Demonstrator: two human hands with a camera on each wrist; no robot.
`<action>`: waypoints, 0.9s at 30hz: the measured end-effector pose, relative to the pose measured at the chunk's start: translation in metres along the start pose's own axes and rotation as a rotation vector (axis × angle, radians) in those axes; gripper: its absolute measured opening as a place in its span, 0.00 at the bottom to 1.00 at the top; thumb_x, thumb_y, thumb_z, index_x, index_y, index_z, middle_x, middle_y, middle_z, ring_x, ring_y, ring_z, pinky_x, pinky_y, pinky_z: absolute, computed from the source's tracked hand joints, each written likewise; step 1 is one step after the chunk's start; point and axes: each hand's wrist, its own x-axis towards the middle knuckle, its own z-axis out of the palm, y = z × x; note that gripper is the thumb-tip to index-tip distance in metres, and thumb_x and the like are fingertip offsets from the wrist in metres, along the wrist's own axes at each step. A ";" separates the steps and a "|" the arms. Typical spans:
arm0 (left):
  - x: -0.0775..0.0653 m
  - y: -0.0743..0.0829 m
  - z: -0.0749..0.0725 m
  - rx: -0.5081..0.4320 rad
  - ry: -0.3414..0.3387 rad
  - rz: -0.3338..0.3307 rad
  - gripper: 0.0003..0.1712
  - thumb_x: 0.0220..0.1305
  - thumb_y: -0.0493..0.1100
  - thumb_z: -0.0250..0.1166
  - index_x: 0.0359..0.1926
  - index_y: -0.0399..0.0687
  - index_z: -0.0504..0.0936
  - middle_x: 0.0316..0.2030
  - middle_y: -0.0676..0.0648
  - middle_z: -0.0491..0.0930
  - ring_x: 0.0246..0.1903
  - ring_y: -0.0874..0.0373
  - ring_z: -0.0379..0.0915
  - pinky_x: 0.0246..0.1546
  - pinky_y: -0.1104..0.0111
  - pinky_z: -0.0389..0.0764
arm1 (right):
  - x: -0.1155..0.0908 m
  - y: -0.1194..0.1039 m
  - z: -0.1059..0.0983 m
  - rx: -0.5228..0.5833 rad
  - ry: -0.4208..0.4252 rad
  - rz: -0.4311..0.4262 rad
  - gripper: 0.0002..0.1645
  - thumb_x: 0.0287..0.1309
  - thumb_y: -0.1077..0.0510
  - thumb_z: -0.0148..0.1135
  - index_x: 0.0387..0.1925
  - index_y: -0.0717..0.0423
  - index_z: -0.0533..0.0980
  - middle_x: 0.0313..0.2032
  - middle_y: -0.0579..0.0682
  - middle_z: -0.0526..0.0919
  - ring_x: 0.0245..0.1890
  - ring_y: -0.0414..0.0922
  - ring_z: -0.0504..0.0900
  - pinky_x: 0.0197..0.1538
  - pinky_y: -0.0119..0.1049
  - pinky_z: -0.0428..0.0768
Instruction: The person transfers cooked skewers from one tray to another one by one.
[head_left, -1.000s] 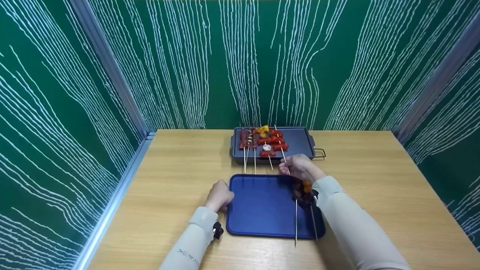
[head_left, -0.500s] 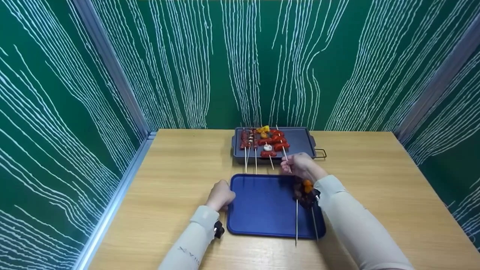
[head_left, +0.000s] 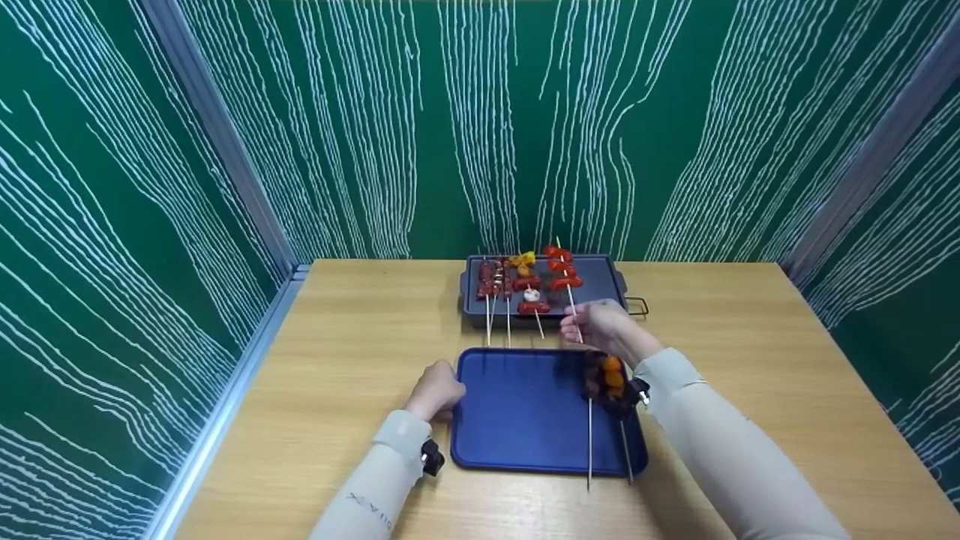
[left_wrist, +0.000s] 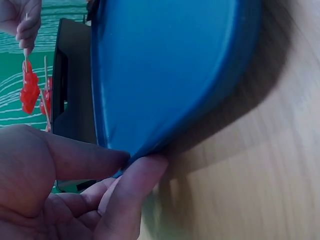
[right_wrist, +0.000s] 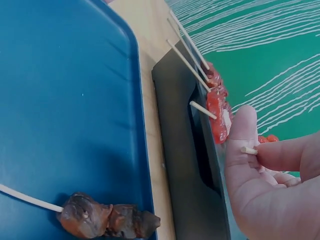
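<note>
My left hand (head_left: 435, 391) pinches the left rim of a blue tray (head_left: 525, 420) between thumb and fingers. In the right wrist view, the thumb and forefinger of my right hand (right_wrist: 275, 170) pinch the end of a wooden skewer. That skewer with red pieces (head_left: 565, 282) points away over a dark grill pan (head_left: 600, 285), its food seemingly raised off the surface. Left of it on the pan lie a skewer of mixed red, white and yellow pieces (head_left: 531, 307) and several thin meat skewers (head_left: 486, 279).
On the tray's right side lie a dark meat skewer (right_wrist: 107, 220) and a skewer with orange pieces (head_left: 613, 375), partly behind my right wrist. The pan's wire handle (head_left: 638, 306) sticks out on the right. A green wall (head_left: 480, 150) with white lines stands behind the wooden table (head_left: 360, 315).
The red skewer in my right hand has come away from the mixed skewer and risen, its pieces now standing apart. My left hand keeps its grip on the tray rim.
</note>
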 end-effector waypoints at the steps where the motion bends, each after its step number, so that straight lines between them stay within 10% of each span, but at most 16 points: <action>1: -0.002 0.003 -0.002 0.000 -0.005 -0.008 0.14 0.57 0.30 0.54 0.20 0.50 0.66 0.20 0.47 0.71 0.11 0.52 0.78 0.11 0.61 0.84 | -0.002 -0.001 0.001 -0.003 -0.002 -0.005 0.14 0.76 0.75 0.38 0.54 0.68 0.68 0.29 0.52 0.84 0.28 0.43 0.85 0.39 0.33 0.91; 11: 0.022 -0.013 0.007 0.051 -0.057 -0.051 0.13 0.58 0.29 0.53 0.21 0.48 0.72 0.22 0.40 0.82 0.11 0.50 0.81 0.12 0.60 0.87 | -0.018 -0.007 0.005 -0.118 0.006 -0.003 0.14 0.76 0.73 0.45 0.57 0.66 0.70 0.36 0.51 0.88 0.33 0.42 0.88 0.43 0.34 0.92; 27: 0.011 0.001 0.003 0.064 -0.038 -0.050 0.08 0.56 0.27 0.53 0.29 0.37 0.78 0.27 0.32 0.83 0.09 0.48 0.79 0.08 0.60 0.83 | -0.041 -0.009 0.005 -0.220 -0.023 -0.029 0.11 0.76 0.72 0.48 0.55 0.67 0.71 0.33 0.49 0.89 0.31 0.40 0.88 0.40 0.31 0.91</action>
